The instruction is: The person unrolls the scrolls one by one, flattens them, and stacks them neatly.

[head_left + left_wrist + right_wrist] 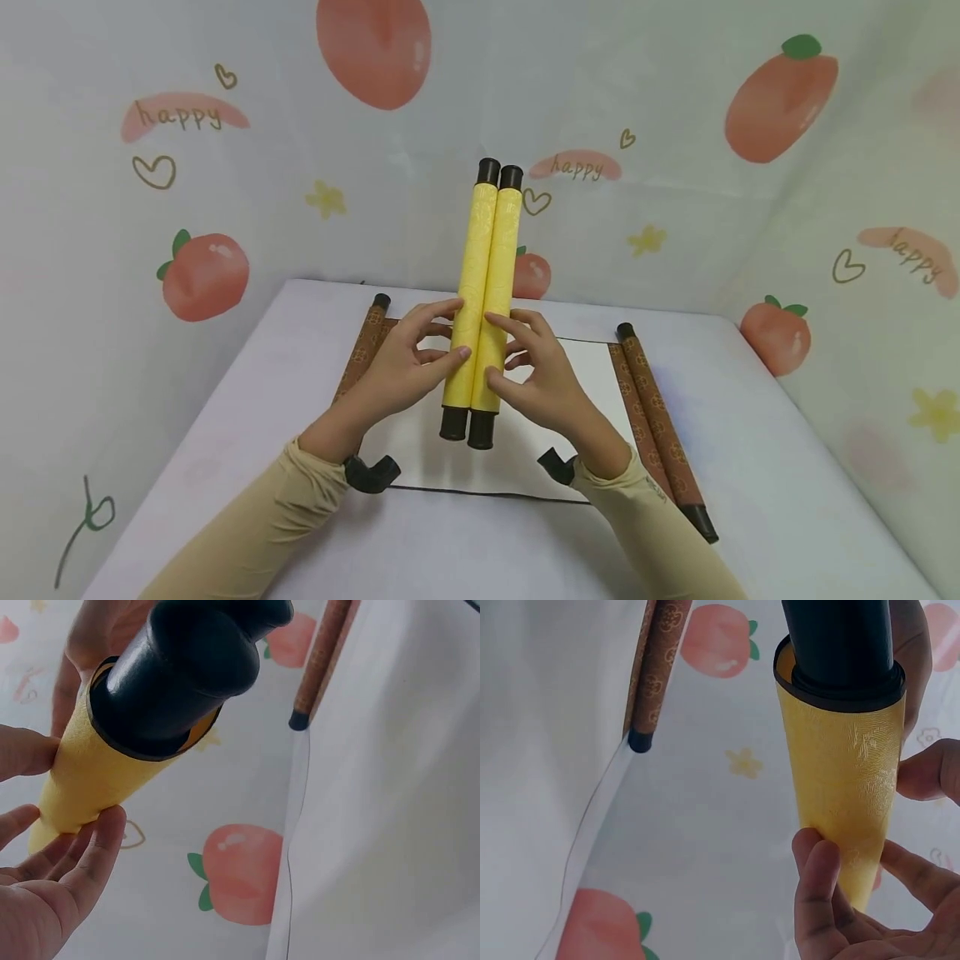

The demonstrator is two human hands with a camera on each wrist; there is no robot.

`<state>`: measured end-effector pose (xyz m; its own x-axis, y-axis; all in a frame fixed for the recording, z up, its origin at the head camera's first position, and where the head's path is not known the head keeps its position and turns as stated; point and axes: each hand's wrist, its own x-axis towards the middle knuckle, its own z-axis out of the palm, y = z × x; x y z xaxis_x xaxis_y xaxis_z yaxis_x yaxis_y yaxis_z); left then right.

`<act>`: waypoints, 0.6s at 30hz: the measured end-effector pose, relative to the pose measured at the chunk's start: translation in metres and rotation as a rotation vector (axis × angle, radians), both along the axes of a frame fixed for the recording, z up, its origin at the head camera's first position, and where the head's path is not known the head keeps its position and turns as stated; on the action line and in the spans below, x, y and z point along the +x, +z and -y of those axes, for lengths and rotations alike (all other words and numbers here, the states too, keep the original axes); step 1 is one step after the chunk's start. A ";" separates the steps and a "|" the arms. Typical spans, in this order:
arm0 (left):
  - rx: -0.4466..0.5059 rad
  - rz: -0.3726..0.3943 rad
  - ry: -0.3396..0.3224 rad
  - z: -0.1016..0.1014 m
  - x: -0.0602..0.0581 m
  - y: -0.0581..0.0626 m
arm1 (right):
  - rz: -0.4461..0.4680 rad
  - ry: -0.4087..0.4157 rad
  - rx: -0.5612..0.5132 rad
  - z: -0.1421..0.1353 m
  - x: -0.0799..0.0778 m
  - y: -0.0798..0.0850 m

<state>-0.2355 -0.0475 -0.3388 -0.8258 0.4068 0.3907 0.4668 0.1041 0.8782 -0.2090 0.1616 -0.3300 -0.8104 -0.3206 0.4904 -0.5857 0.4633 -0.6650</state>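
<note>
Slippage could part the two textured yellow, black-capped cylindrical rolls (483,275) should the left hand (408,362) or right hand (543,379), each pinching one, loosen its hold.

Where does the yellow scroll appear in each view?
Head: the yellow scroll is central, between the left hand and right hand.
Left wrist: upper left, slanting.
Right wrist: right of centre, reaching the top edge.
Shared landmark: the peach-print backdrop behind it.

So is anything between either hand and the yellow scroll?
Nothing visible: the left hand and right hand both grip the yellow scroll directly. The brown scroll lies open below it, not in between.
</note>
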 end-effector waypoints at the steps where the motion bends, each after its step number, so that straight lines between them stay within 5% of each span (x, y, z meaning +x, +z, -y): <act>1: 0.001 -0.007 0.002 0.000 0.000 0.001 | -0.002 -0.002 -0.001 0.000 0.000 0.001; 10: 0.027 0.003 -0.003 -0.003 0.001 0.001 | 0.006 -0.024 -0.023 0.000 0.003 0.001; 18: 0.041 0.017 0.000 0.000 0.004 -0.002 | 0.009 -0.028 -0.002 -0.007 -0.018 -0.027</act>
<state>-0.2313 -0.0471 -0.3411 -0.8323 0.3908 0.3931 0.4521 0.0682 0.8894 -0.2274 0.1682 -0.3572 -0.8233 -0.2966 0.4839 -0.5666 0.4782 -0.6710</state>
